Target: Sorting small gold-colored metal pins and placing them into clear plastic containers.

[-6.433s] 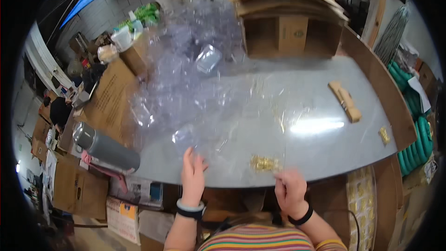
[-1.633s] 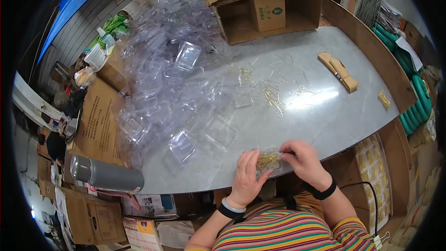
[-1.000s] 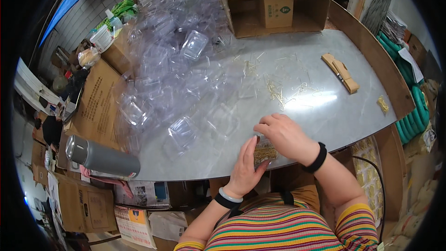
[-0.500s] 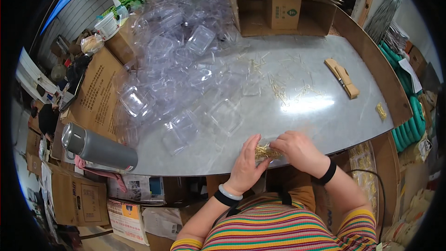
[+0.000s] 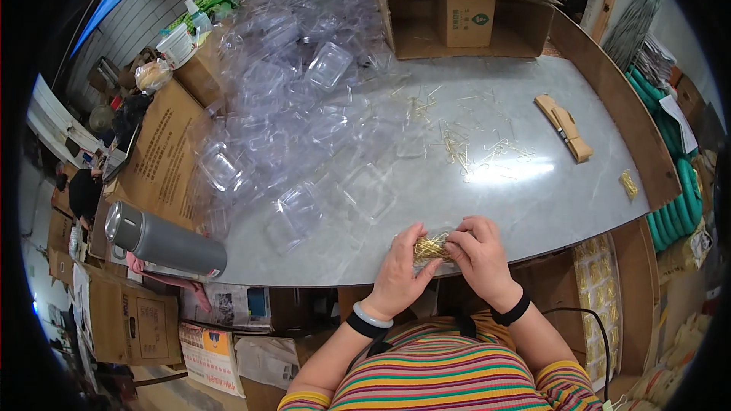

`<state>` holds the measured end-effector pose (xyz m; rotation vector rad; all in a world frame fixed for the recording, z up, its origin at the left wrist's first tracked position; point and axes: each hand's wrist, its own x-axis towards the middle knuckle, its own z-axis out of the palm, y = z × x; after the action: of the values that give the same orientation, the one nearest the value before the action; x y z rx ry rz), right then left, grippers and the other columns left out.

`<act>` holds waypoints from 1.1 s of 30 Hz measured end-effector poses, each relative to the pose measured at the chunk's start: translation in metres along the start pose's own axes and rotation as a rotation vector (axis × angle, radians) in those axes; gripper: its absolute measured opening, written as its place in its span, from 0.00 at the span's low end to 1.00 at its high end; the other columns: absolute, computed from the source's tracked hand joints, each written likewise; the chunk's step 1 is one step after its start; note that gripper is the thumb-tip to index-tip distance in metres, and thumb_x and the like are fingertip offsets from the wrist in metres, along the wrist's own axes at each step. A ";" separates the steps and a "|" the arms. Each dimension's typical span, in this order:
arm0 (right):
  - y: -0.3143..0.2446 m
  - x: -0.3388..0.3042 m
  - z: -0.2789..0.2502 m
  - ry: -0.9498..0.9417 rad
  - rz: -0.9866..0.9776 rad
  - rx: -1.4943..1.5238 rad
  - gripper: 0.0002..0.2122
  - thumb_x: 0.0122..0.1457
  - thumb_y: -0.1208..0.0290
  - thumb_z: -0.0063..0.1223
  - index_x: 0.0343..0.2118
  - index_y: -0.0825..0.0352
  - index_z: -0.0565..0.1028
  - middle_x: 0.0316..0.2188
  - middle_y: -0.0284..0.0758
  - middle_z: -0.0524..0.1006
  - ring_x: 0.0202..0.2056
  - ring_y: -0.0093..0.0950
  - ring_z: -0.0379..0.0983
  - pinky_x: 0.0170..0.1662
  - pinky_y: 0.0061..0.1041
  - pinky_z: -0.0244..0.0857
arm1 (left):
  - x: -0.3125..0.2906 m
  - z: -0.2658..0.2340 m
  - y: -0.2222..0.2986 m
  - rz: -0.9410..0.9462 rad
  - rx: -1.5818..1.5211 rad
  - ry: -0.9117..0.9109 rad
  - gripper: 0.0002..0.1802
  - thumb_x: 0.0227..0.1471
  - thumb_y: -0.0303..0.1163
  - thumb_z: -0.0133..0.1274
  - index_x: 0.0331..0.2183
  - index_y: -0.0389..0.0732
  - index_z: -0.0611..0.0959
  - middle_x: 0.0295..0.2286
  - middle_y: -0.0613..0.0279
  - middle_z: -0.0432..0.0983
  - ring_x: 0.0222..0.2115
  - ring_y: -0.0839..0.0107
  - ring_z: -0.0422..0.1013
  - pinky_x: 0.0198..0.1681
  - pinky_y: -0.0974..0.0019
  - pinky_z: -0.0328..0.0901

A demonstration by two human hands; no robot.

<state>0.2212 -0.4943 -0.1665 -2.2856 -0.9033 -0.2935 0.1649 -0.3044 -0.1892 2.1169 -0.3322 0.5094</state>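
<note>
A bunch of thin gold wire hooks (image 5: 432, 248) is held at the table's near edge, between my two hands. My left hand (image 5: 402, 272) curls around its left side, thumb in front. On the other side, the bent fingers of my right hand (image 5: 481, 256) pinch at the bunch's right end. Whether a clear box lies under the hooks is hidden by my hands. Loose gold hooks (image 5: 459, 154) are scattered across the grey table (image 5: 426, 202) beyond my hands. A small gold bundle (image 5: 628, 183) lies near the right edge.
Clear plastic boxes (image 5: 289, 106) are heaped over the table's left and back. A grey bottle (image 5: 171, 243) lies at the left edge. A folded brown cardboard piece (image 5: 563, 128) rests at right. Cardboard boxes (image 5: 466, 23) stand behind; a tray of gold hooks (image 5: 598, 289) sits below right.
My right hand has turned and drawn in, its forearm swinging nearer my body, with its fingertips still at the bunch. My left hand stays nearly in place around the hooks.
</note>
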 end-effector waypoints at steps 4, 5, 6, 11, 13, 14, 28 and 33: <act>-0.007 -0.002 -0.002 -0.002 -0.030 0.040 0.24 0.58 0.61 0.57 0.56 0.66 0.70 0.54 0.41 0.71 0.59 0.46 0.62 0.61 0.49 0.52 | 0.000 -0.001 0.001 0.018 0.040 -0.010 0.39 0.52 0.28 0.62 0.61 0.34 0.61 0.51 0.46 0.68 0.51 0.51 0.68 0.55 0.56 0.64; -0.012 -0.003 -0.003 -0.062 -0.055 -0.020 0.26 0.59 0.58 0.55 0.58 0.66 0.68 0.57 0.42 0.69 0.61 0.46 0.59 0.63 0.51 0.48 | 0.000 0.000 0.001 0.024 0.051 -0.012 0.39 0.53 0.29 0.61 0.61 0.34 0.61 0.51 0.46 0.68 0.51 0.50 0.68 0.55 0.55 0.64; -0.019 -0.004 -0.004 -0.123 -0.080 -0.079 0.29 0.60 0.55 0.53 0.60 0.66 0.66 0.60 0.42 0.67 0.63 0.46 0.57 0.64 0.53 0.45 | 0.000 0.000 0.001 0.030 0.063 -0.014 0.38 0.53 0.29 0.61 0.61 0.34 0.61 0.51 0.46 0.68 0.52 0.49 0.67 0.56 0.55 0.63; -0.014 -0.007 -0.003 -0.275 -0.091 -0.101 0.36 0.62 0.46 0.47 0.65 0.68 0.58 0.66 0.42 0.60 0.68 0.45 0.50 0.67 0.57 0.35 | 0.000 0.000 0.002 0.049 0.078 -0.023 0.37 0.54 0.27 0.58 0.61 0.34 0.62 0.56 0.43 0.62 0.57 0.45 0.61 0.59 0.53 0.60; -0.020 -0.006 -0.007 -0.217 -0.083 -0.029 0.32 0.63 0.54 0.49 0.64 0.68 0.59 0.64 0.43 0.62 0.67 0.45 0.52 0.67 0.55 0.38 | 0.000 -0.001 0.001 0.059 0.086 -0.023 0.37 0.54 0.28 0.59 0.61 0.34 0.62 0.57 0.43 0.62 0.58 0.45 0.60 0.60 0.53 0.59; -0.015 -0.005 -0.007 -0.185 -0.048 0.055 0.30 0.63 0.58 0.51 0.64 0.68 0.60 0.62 0.44 0.64 0.66 0.45 0.54 0.66 0.54 0.41 | -0.001 -0.002 0.002 0.065 0.089 -0.025 0.37 0.54 0.29 0.60 0.61 0.34 0.62 0.58 0.43 0.62 0.58 0.46 0.61 0.60 0.54 0.59; -0.006 -0.014 -0.020 0.145 0.474 0.205 0.08 0.53 0.75 0.60 0.36 0.68 0.75 0.23 0.38 0.74 0.24 0.34 0.73 0.30 0.31 0.67 | -0.004 -0.006 0.024 -0.020 0.286 0.083 0.29 0.48 0.29 0.63 0.51 0.32 0.75 0.48 0.47 0.69 0.47 0.49 0.67 0.51 0.55 0.64; -0.015 -0.027 -0.013 0.175 0.516 0.245 0.07 0.55 0.74 0.60 0.35 0.68 0.75 0.23 0.40 0.77 0.24 0.34 0.76 0.29 0.30 0.69 | 0.000 0.001 0.027 0.059 0.237 -0.038 0.25 0.50 0.27 0.56 0.51 0.30 0.76 0.51 0.48 0.69 0.49 0.49 0.66 0.53 0.53 0.62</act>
<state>0.1915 -0.5093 -0.1609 -2.1322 -0.2273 -0.1404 0.1542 -0.3204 -0.1702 2.3545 -0.3718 0.5664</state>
